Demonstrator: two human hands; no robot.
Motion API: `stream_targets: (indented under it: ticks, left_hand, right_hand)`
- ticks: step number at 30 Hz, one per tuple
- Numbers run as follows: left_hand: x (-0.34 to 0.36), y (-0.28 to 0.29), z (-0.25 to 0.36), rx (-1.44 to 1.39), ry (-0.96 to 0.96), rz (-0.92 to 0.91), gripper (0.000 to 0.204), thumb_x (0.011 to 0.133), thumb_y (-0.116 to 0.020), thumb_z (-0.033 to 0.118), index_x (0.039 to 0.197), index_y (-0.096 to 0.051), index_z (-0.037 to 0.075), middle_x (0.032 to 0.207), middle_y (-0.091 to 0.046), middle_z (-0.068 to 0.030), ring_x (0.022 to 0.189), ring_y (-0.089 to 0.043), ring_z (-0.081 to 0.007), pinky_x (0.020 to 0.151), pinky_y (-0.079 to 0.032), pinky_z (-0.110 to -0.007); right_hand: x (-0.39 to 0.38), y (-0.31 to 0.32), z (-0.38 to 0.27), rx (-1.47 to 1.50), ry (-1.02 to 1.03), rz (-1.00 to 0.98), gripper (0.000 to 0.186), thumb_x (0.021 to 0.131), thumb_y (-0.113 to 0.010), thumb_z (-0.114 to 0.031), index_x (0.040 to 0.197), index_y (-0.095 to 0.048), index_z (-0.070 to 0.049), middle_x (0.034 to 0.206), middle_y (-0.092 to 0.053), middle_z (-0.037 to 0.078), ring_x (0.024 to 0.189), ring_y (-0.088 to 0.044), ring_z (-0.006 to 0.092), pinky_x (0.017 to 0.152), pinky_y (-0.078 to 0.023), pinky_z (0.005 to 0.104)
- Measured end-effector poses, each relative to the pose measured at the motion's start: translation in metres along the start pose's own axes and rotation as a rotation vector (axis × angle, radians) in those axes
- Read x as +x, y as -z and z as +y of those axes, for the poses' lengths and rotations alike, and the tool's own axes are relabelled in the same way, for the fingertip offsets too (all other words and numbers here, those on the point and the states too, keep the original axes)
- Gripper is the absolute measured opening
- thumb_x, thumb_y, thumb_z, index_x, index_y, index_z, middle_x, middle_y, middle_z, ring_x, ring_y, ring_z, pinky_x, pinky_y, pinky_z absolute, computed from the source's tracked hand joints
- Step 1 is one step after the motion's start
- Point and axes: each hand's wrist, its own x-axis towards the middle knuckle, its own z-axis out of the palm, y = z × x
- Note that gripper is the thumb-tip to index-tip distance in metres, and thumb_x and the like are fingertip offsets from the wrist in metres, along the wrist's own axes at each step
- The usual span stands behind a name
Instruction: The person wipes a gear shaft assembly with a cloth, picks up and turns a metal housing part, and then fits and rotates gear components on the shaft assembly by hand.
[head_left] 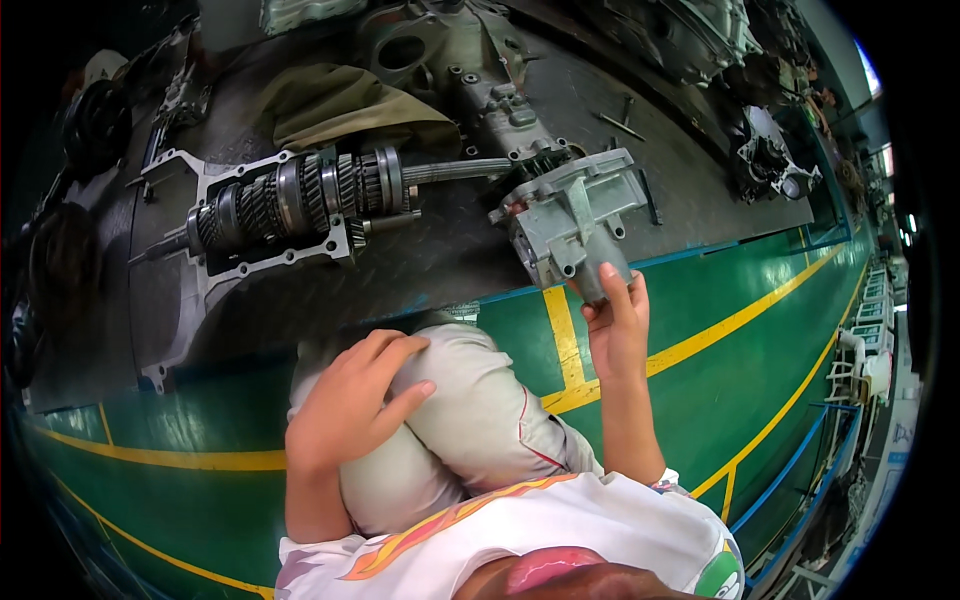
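My right hand [616, 325] grips the round tail end of a grey cast-metal gearbox housing [570, 215], which sits at the near edge of the workbench. Fingers and thumb are around that tail; part of the grip is hidden behind it. A gear shaft [455, 171] runs from the housing to the left, into a stack of toothed gears [285, 200]. Those gears lie in an open gearbox case half [290, 262]. My left hand [358, 400] rests on my thigh with its fingers stretched out, holding nothing.
An olive cloth [350, 108] lies on the dark metal bench [380, 275] behind the gears. Farther back stands a large bell-shaped casting [425, 45]. A thin metal rod [622, 126] lies to the right, and another casting [775, 155] sits near the bench's right end.
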Motion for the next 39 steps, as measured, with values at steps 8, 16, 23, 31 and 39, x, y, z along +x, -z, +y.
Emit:
stream_targets:
  ticks: [8, 16, 23, 31, 39]
  left_hand:
    - [-0.003, -0.006, -0.007, -0.032, 0.001, 0.021, 0.050, 0.106, -0.075, 0.032, 0.146, -0.068, 0.005, 0.141, -0.069, -0.0203, 0.128, -0.067, -0.0442, 0.108, -0.055, -0.048]
    - [-0.005, -0.008, -0.012, -0.011, -0.051, 0.035, 0.047, 0.110, -0.071, 0.036, 0.143, -0.067, 0.003, 0.135, -0.068, -0.0215, 0.122, -0.067, -0.0440, 0.108, -0.053, -0.050]
    - [-0.007, -0.005, -0.014, -0.021, -0.061, 0.022, 0.049, 0.105, -0.076, 0.035, 0.143, -0.069, 0.004, 0.138, -0.069, -0.0209, 0.125, -0.067, -0.0440, 0.109, -0.053, -0.049]
    - [-0.009, 0.000, -0.015, -0.031, -0.073, 0.002, 0.050, 0.105, -0.077, 0.035, 0.144, -0.069, 0.004, 0.141, -0.068, -0.0217, 0.126, -0.067, -0.0446, 0.110, -0.053, -0.049]
    - [-0.003, 0.001, -0.012, -0.058, -0.085, 0.023, 0.047, 0.106, -0.075, 0.035, 0.141, -0.070, 0.004, 0.138, -0.069, -0.0219, 0.119, -0.069, -0.0452, 0.105, -0.055, -0.050]
  right_hand:
    - [0.006, -0.011, -0.001, 0.032, -0.007, 0.001, 0.044, 0.104, -0.087, -0.029, 0.127, -0.057, -0.007, 0.112, -0.077, 0.010, 0.092, -0.076, 0.0147, 0.070, -0.055, 0.0256]
    - [0.003, -0.011, 0.005, -0.018, 0.002, 0.032, 0.044, 0.107, -0.084, -0.035, 0.131, -0.058, -0.010, 0.123, -0.075, 0.006, 0.103, -0.077, 0.0157, 0.072, -0.051, 0.0250]
    - [0.000, -0.012, 0.007, -0.008, -0.016, 0.040, 0.045, 0.107, -0.083, -0.035, 0.135, -0.058, -0.010, 0.125, -0.075, 0.004, 0.112, -0.078, 0.0172, 0.071, -0.049, 0.0251]
    - [-0.001, -0.015, 0.004, -0.002, -0.003, 0.058, 0.044, 0.108, -0.082, -0.035, 0.134, -0.057, -0.010, 0.123, -0.074, 0.003, 0.107, -0.077, 0.0149, 0.069, -0.050, 0.0249]
    - [0.000, -0.014, 0.008, 0.054, -0.008, 0.058, 0.042, 0.107, -0.083, -0.034, 0.128, -0.056, -0.011, 0.118, -0.075, 0.006, 0.104, -0.078, 0.0158, 0.068, -0.054, 0.0251]
